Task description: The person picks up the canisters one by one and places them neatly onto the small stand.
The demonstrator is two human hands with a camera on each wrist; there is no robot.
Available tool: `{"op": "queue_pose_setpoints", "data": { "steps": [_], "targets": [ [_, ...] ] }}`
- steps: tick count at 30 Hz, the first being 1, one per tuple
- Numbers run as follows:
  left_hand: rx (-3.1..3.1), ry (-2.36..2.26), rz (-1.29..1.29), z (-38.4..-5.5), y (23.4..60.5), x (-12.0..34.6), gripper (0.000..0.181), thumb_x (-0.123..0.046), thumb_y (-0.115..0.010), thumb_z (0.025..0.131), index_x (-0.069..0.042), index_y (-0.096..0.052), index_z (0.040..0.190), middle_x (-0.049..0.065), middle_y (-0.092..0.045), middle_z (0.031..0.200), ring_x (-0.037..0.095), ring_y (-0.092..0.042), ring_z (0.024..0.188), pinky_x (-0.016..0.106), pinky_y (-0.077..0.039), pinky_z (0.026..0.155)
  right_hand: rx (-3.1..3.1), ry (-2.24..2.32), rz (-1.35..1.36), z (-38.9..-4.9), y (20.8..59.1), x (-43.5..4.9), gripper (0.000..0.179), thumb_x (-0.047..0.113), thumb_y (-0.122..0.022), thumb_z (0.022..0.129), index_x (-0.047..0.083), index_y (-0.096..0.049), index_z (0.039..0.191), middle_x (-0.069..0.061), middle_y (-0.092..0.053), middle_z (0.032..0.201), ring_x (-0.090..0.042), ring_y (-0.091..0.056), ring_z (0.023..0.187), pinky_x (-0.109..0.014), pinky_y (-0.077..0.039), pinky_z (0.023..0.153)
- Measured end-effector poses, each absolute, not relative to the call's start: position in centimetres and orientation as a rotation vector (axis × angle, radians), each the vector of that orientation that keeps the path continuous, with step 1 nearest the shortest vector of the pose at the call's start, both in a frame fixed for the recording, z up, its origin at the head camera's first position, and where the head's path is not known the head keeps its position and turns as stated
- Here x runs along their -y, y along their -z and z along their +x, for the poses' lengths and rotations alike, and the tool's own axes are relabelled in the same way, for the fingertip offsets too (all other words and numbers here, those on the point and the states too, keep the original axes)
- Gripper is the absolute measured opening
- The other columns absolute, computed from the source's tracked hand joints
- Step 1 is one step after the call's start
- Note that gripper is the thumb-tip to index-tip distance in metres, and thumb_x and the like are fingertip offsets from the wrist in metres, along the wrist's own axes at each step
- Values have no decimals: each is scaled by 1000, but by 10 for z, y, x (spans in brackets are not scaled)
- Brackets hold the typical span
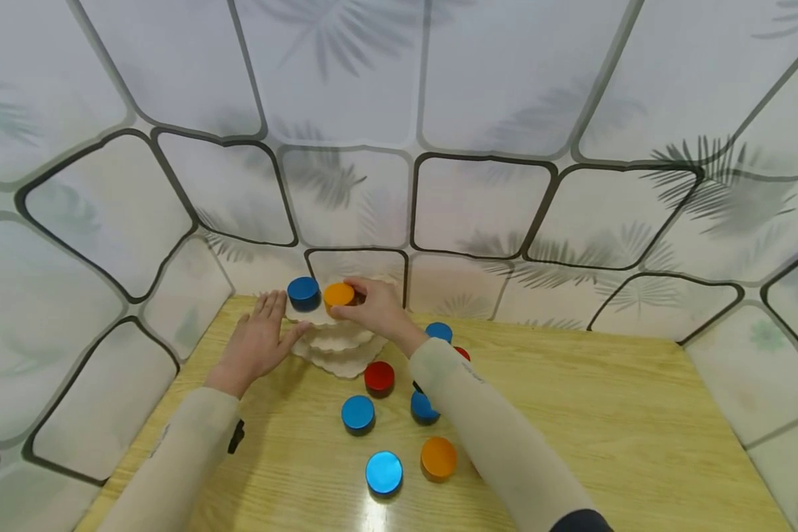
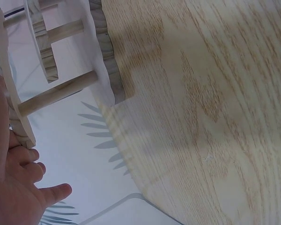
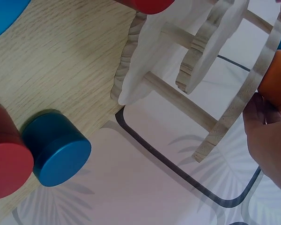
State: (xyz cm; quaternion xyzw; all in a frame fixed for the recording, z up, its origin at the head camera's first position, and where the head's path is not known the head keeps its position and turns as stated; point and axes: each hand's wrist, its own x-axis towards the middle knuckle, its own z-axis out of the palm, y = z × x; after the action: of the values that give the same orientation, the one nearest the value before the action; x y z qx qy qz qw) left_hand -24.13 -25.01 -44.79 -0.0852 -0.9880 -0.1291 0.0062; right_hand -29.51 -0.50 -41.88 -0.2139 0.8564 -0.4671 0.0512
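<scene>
Right grip (image 1: 380,304), head view: thumb and fingers pinch orange cylinder (image 1: 339,295) by sides, right of blue cylinder (image 1: 304,294), at top tier (image 1: 315,315) of wooden stand (image 1: 342,362). Looks stiff, smooth, perhaps slippery, probably light; sidewall best hold.

Left wrist view: left grip (image 2: 14,187) holds top tier's left edge.

Right wrist view: orange cylinder over top tier, fingers at its right side.

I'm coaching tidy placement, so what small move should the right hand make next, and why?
Probably loosen the right hand from the orange cylinder it holds: that piece appears to rest on the top tier of the wooden stand, beside a blue cylinder, while the left hand touches the tier's edge.
</scene>
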Motion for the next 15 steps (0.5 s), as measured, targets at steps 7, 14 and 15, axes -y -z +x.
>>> {"op": "queue_pose_setpoints", "data": {
  "steps": [7,14,15],
  "targets": [
    [3098,403,-267,-242,447,250,95,-65,-33,109,7,-12,166,32,-15,172,52,-14,160,75,-22,123,-2584,1445,-661,-295,419,11,60,28,-83,93,8,-63,146,-9,-72,134,-19,-67,105,-26,-58,90],
    [3098,407,-251,-242,448,250,96,-68,-33,108,7,-13,166,31,-15,173,52,-14,160,74,-23,123,-2570,1447,-648,-296,419,14,57,29,-82,94,10,-64,145,-7,-73,131,-17,-66,102,-25,-57,88],
    [3097,407,-250,-243,449,250,96,-68,-33,108,7,-13,166,31,-15,173,52,-14,160,74,-23,123,-2567,1447,-648,-297,419,14,57,29,-82,94,10,-64,145,-7,-73,131,-16,-66,102,-25,-57,87]
  ]
}}
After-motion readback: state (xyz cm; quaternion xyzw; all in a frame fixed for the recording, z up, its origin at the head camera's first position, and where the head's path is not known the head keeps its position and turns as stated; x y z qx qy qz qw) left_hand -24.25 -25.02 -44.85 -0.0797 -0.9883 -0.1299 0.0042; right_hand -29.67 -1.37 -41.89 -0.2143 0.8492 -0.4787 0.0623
